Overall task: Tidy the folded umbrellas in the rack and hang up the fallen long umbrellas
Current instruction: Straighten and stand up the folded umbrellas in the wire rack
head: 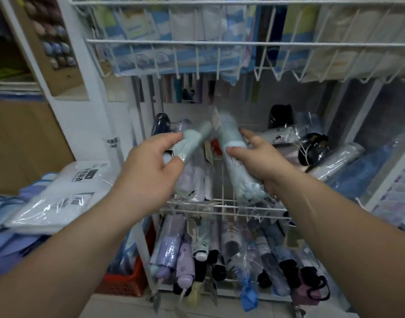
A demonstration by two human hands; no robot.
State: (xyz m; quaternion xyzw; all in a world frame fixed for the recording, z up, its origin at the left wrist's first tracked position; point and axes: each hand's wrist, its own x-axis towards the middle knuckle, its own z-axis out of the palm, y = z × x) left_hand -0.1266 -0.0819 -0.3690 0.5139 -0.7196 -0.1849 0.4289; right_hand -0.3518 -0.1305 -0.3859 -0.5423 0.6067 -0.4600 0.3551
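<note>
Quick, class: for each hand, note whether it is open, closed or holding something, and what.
The left hand grips a pale green folded umbrella.
The right hand grips a light blue folded umbrella.

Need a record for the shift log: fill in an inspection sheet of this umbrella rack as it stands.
Surface: white wire rack shelf, folded umbrellas lying across it at mixed angles.
Job's things: pale green sleeved folded umbrella and pale blue sleeved folded umbrella, both held over the shelf; purple and dark folded umbrellas in a row on the tier below.
Clutter: black folded umbrella with loose cord, askew at right.
Hands: left hand grips the green one; right hand grips the blue one.
Cables: nothing seen.
Surroundings: upper wire basket of blue-white packets; plastic-wrapped white packs and red plastic crate at left.
</note>
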